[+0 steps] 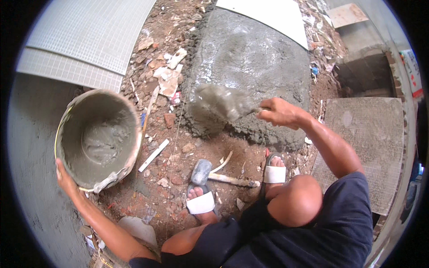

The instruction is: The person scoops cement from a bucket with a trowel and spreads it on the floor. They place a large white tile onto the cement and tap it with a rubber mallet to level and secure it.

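Observation:
My right hand [280, 112] is closed round the handle of a trowel [237, 108], whose blade is smeared by motion over the near left edge of a wet mortar bed [254, 53]. At the left, my left hand [67, 179] grips the near left rim of a tilted bucket [129, 147]; some of its fingers are hidden behind the wall. Grey mortar [105, 138] lies in the bottom of this bucket, and more coats its inside. A mallet [202, 172] with a grey head and pale handle rests on the ground by my left foot.
A white tile [268, 13] covers the bed's far end. Pale gridded panels [94, 31] stand at upper left. A mortar-stained board [362, 143] lies at right, below a dark opening [368, 73]. A string [175, 154] crosses rubble-strewn soil, near a white strip [153, 155].

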`<state>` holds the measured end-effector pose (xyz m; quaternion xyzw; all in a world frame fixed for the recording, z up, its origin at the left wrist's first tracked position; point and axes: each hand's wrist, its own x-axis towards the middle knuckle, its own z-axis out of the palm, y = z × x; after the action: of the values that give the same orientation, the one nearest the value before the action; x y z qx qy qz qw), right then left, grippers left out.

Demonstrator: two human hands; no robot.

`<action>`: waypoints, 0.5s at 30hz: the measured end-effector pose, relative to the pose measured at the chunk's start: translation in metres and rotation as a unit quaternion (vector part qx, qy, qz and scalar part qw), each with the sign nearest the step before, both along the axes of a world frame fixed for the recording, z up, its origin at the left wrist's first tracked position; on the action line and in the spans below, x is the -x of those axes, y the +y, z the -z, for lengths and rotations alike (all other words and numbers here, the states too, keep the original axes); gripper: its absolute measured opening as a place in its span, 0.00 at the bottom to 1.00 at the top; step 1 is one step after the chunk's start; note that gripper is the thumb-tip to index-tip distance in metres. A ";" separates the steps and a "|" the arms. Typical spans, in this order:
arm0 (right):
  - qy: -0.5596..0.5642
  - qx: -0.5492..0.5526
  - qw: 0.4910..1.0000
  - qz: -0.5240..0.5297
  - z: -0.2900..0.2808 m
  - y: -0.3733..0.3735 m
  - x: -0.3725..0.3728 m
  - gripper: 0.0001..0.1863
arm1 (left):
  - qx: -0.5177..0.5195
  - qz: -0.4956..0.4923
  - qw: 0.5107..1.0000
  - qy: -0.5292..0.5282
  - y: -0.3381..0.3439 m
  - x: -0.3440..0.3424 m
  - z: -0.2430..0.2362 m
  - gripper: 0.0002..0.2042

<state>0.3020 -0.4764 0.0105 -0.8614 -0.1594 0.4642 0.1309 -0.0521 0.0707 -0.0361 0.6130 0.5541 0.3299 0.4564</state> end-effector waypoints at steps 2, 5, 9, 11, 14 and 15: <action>-0.041 0.042 0.993 0.106 0.023 -0.035 -0.015 0.21 | -0.004 -0.058 0.998 0.024 0.015 0.024 0.014 0.34; -0.359 0.032 0.932 -0.028 0.069 -0.058 -0.031 0.14 | 0.017 -0.077 0.997 -0.011 0.038 0.070 0.038 0.36; -0.417 0.008 0.908 -0.048 0.072 -0.090 -0.051 0.17 | 0.043 -0.100 0.987 0.120 0.068 0.115 0.054 0.37; -0.395 0.011 0.917 -0.052 0.064 -0.098 -0.059 0.18 | 0.062 -0.116 0.984 0.124 0.068 0.112 0.045 0.38; -0.364 -0.013 0.929 -0.072 0.065 -0.094 -0.069 0.16 | -0.243 -0.206 0.866 0.385 0.025 0.071 0.013 0.36; -0.350 -0.045 0.932 -0.082 0.069 -0.091 -0.072 0.16 | -0.331 -0.177 0.851 0.368 0.001 0.050 -0.003 0.35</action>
<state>0.3736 -0.5670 -0.0587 -0.9465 -0.2857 0.1343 0.0674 -0.1019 0.0720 -0.0335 0.6959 0.6388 0.3190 -0.0768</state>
